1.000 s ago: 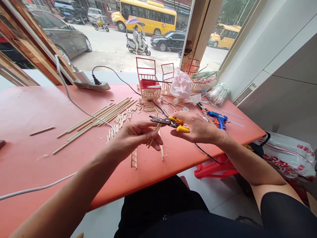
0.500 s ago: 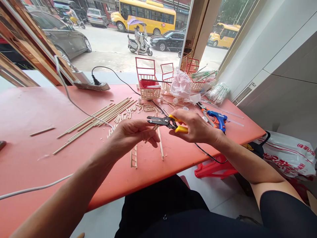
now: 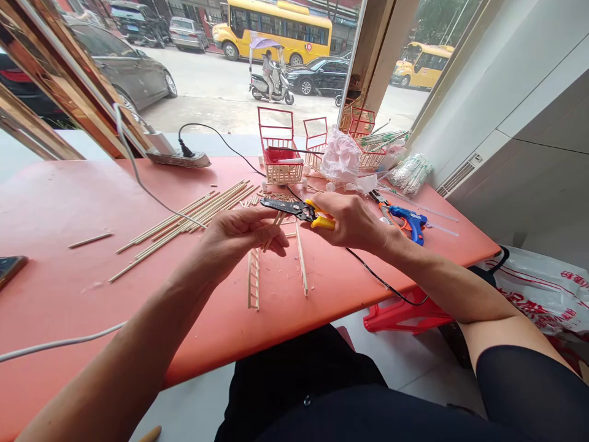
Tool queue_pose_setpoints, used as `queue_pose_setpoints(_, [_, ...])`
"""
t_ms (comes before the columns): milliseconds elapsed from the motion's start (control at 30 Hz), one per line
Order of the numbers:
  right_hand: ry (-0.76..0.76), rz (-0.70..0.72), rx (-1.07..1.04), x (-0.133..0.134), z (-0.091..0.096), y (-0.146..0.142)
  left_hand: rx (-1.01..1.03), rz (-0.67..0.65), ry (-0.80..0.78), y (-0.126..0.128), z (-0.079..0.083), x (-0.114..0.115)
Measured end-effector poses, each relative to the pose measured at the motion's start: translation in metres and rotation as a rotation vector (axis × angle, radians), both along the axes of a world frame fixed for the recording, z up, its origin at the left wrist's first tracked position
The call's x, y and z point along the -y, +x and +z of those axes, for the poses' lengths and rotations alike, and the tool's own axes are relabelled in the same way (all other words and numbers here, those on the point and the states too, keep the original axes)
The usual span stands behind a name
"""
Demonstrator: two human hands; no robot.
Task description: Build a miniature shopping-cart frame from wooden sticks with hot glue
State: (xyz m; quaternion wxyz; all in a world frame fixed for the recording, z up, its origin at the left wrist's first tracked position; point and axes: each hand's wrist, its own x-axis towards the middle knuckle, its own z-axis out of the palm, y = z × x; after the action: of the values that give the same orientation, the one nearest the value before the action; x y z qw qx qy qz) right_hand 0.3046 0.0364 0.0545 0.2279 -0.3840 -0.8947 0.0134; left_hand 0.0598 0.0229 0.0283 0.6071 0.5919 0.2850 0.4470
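Observation:
My right hand (image 3: 352,222) grips yellow-handled pliers (image 3: 299,211), whose dark jaws point left toward my left hand. My left hand (image 3: 237,238) pinches a short thin wooden stick (image 3: 271,228) that rises toward the jaws. Both hands hover just above the red table (image 3: 55,288). Under them lie a small ladder of glued sticks (image 3: 253,279) and a single long stick (image 3: 301,258).
Long wooden sticks (image 3: 188,215) and several cut bits lie left of my hands. A small stick cart (image 3: 280,161), a white plastic bag (image 3: 339,158), a blue glue gun (image 3: 407,220) and its black cable sit behind. A power strip (image 3: 179,158) is at the window; a phone edge (image 3: 9,269) at far left.
Both hands with the pliers and stick have shifted slightly left and away from me. The view has tilted a little, so the ladder shows more fully.

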Motion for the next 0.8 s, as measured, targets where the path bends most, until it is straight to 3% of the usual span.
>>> queue_pose_setpoints(300, [0.008,-0.101,0.134,-0.004,0.019,-0.015,-0.037,0.130,0.022,-0.006,-0.001,-0.006])
queue_pose_setpoints(800, [0.036,-0.123,0.160,-0.011,0.016,-0.018,-0.099,0.163,0.081,-0.006,0.000,-0.008])
